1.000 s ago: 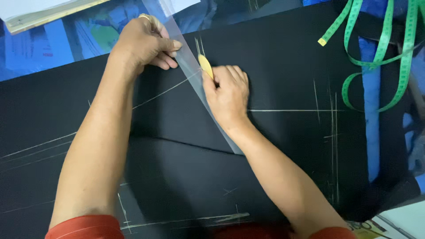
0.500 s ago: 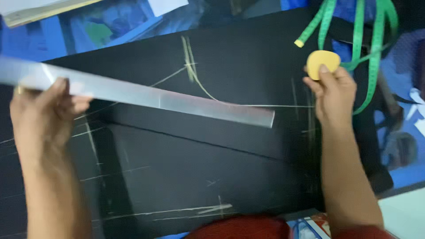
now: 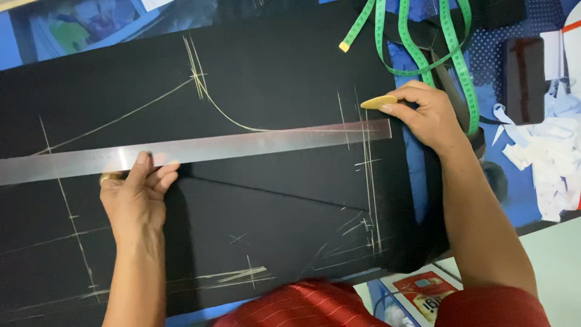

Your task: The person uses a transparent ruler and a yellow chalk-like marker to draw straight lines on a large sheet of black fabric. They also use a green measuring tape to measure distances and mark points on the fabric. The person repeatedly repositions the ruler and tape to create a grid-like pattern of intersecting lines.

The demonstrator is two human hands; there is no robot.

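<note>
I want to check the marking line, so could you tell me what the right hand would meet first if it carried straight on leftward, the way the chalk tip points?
Probably the black fabric just above the metal ruler; the right hand holds yellow tailor's chalk pointing left there, though its height is unclear.

Blue-covered bench [image 3: 417, 181] under even, soft light, filling nearly the whole view. Beyond its far left edge, a pale strip of another surface [image 3: 18, 3]. On the bench top at far left, a glossy printed sheet [image 3: 91, 24]. At its right edge, crumpled white scraps [image 3: 544, 163]. Past its near right corner, pale greenish floor [image 3: 557, 254].
</note>
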